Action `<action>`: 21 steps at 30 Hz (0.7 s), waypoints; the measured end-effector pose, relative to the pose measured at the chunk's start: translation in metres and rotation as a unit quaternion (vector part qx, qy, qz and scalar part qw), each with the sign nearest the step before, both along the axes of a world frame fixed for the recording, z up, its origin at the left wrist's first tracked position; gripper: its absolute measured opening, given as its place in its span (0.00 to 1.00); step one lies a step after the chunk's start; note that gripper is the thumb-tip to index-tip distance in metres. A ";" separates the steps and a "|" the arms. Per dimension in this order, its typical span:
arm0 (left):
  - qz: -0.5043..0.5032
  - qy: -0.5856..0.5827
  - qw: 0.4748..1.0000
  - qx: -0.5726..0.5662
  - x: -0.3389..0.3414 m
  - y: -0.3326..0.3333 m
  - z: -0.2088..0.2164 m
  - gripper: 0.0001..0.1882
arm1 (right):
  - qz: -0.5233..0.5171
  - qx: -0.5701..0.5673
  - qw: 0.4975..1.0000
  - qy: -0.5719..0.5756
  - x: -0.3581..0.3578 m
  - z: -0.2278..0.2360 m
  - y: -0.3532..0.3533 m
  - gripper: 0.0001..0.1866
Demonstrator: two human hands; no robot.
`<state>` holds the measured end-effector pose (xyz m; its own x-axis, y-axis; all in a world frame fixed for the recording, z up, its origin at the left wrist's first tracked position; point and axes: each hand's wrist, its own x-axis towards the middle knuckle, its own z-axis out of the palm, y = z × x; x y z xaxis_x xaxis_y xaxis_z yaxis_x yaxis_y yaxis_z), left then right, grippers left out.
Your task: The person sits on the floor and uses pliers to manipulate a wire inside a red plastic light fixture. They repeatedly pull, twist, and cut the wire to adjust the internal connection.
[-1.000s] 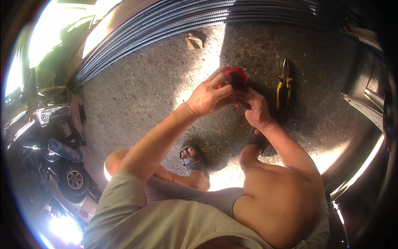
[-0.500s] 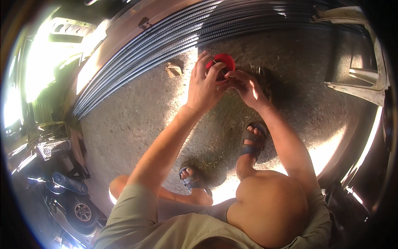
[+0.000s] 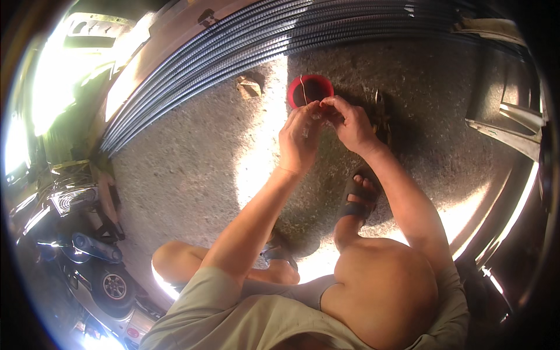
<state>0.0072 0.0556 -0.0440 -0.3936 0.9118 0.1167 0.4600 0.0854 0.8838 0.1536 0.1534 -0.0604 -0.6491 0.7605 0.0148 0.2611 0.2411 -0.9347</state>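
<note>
A round red container [image 3: 331, 87] with a dark inside stands on the floor in front of me. From its far rim a thin light strand [image 3: 303, 87], wire or string, runs across the opening to my left fingers. My left hand [image 3: 299, 137] is closed in a pinch by the container's near rim, apparently on this strand. Tip to tip with it, my right hand [image 3: 352, 125] pinches something too small to make out. Something pale and see-through shows between the palms; its kind is unclear. A narrow dark tool [image 3: 380, 114] lies on the floor beside my right hand.
Long ribbed steel bars [image 3: 233, 61] lie in a bundle across the far side. A crumpled brown scrap [image 3: 249, 87] is left of the container. At the right stands a pale frame [image 3: 507, 137]; a wheeled machine [image 3: 114, 286] is at lower left. My sandalled feet [image 3: 359, 195] are nearby.
My left hand has drawn back from over the red container toward me, and its spread fingers have closed. The right hand stays close beside it. More of the container and the strand now shows.
</note>
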 end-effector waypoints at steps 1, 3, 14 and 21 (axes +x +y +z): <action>-0.002 0.002 1.000 0.000 -0.001 0.002 0.000 0.22 | 0.001 0.003 1.000 0.001 -0.001 0.000 0.002 0.19; -0.005 0.007 1.000 0.001 -0.004 0.005 0.002 0.21 | 0.001 0.010 1.000 0.006 -0.002 0.000 0.004 0.19; 0.092 0.074 0.993 -0.009 -0.004 -0.006 0.007 0.18 | 0.022 0.075 0.996 -0.048 -0.005 0.013 -0.001 0.14; 0.108 -0.068 0.991 -0.041 -0.021 0.001 0.019 0.13 | 0.060 0.289 0.953 -0.066 -0.031 0.033 0.011 0.20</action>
